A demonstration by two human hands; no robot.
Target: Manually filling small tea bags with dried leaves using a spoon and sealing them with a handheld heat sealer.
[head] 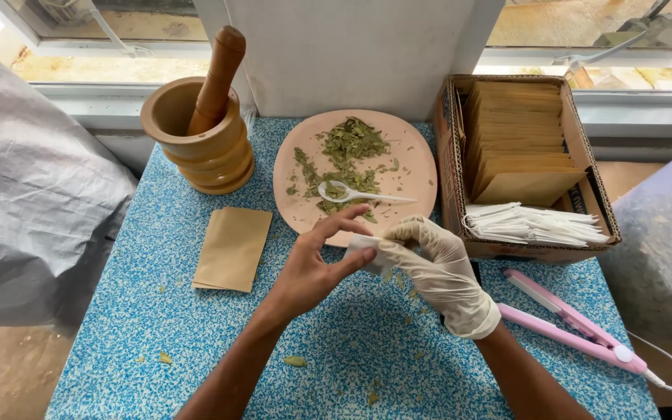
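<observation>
My bare left hand [314, 263] and my right hand [439, 268], in a white glove, pinch a small white filter bag [369, 250] between them just above the table. Both sit in front of a round pinkish plate [414, 148] carrying crushed dried green leaves [349, 144] and a white plastic spoon [359, 194]. Leaf crumbs lie on the table under my hands.
A wooden mortar [200, 144] with a pestle [218, 78] stands at the back left. A brown paper pouch [232, 247] lies left of my hands. On the right, a cardboard box [449, 155] holds brown pouches and white filter bags. A pink heat-sealer clamp [577, 327] lies at the right front. The table [141, 311] is blue speckled.
</observation>
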